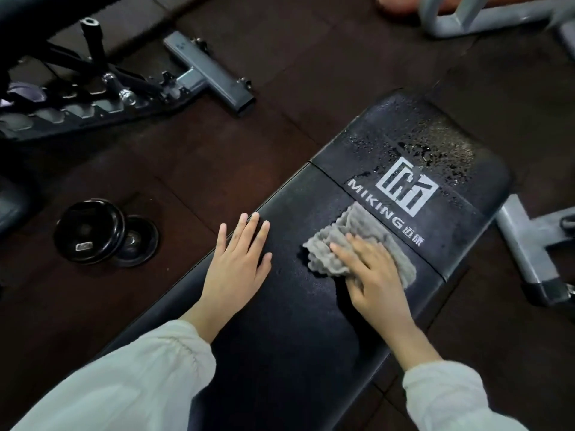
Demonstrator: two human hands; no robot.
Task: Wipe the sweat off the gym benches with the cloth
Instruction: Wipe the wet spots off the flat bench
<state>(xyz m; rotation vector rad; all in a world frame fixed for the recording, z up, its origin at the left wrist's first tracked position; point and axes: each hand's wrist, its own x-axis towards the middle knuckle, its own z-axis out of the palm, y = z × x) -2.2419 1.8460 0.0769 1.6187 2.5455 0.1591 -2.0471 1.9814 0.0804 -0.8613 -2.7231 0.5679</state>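
Near stretch of black worktop (280, 321) dry and dull, judged done; far end past the logo beaded with sweat (435, 144), left to do. Left hand (236, 259) flat, fingers spread, steadying. Right hand (370, 269) flat, pressing grey cloth (339, 241) mid-pad.

Bare pad lies ahead of the cloth (357, 244) up to the bench (280, 321) end, apparently unobstructed.

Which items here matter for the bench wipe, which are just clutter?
In the job:
black bench pad
grey cloth
sweat droplets beyond the logo
right hand, pressing the cloth
left hand, flat on the pad

Lying about:
dumbbell on the floor
neighbouring bench frame
grey frame, top right
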